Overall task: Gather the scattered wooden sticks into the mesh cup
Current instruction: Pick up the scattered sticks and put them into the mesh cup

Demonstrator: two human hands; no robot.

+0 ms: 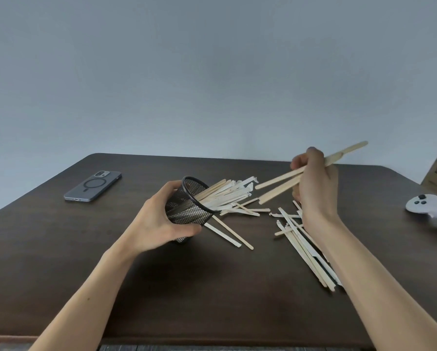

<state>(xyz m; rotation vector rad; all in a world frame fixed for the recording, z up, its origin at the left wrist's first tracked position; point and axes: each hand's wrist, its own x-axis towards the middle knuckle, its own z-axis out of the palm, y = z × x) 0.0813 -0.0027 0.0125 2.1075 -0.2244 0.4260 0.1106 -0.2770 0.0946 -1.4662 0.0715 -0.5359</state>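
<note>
Cup [187, 203] tilted off the table [60, 249], mouth toward the right, a bundle of sticks [225, 193] already poking out. Left hand [159, 224] wrapped around the cup. Right hand [313, 183] pinching a few sticks [283, 184], tips aimed at the mouth. Step: loading. Next: slide them in, then fetch the loose pile [303, 249] by the right wrist.

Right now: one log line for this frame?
left hand: holds cup tilted, mouth toward right | right hand: grips sticks aimed at cup | cup: part filled | loose sticks: on table
</note>
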